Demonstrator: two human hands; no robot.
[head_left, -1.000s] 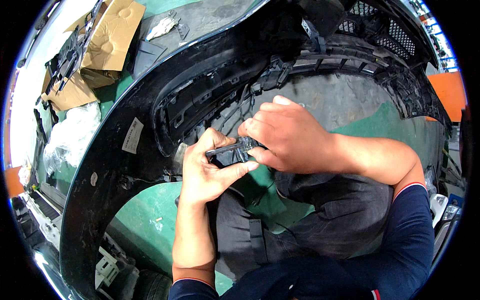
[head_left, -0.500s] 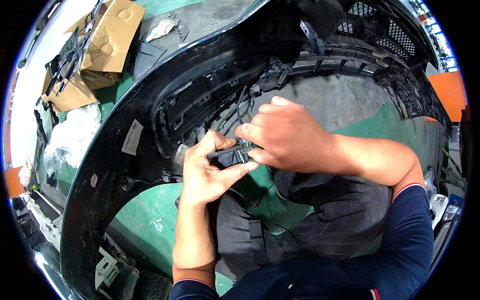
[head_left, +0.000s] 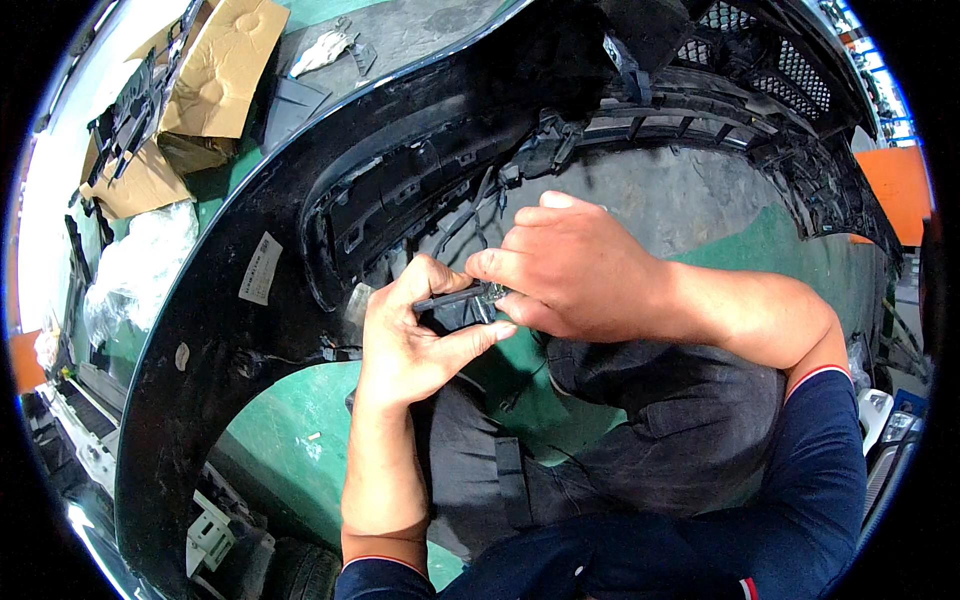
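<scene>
Between my two hands is a small black plastic part (head_left: 455, 314) with a shiny, clear-looking end, perhaps a small sensor or connector; its exact kind does not show. My left hand (head_left: 405, 340) grips its body between the thumb below and the curled fingers above. My right hand (head_left: 575, 270) is closed at the part's right end, its thumb and forefinger pinching there; what lies under those fingertips is mostly hidden. A large black car bumper (head_left: 225, 215) curves around me on the left and far side, its inner face toward me. A thin dark cable (head_left: 482, 205) runs up behind the part.
Torn cardboard (head_left: 225, 75) and clear plastic wrap (head_left: 145, 265) lie beyond the bumper at left. A white glove (head_left: 325, 50) rests on the floor at the back. Mesh grilles (head_left: 790, 75) stand at far right, near an orange panel (head_left: 890, 195). A tyre (head_left: 305, 572) shows at lower left.
Both hands keep the same hold on the black part, with only a slight shift of the fingers. The whole view has drifted a little.
</scene>
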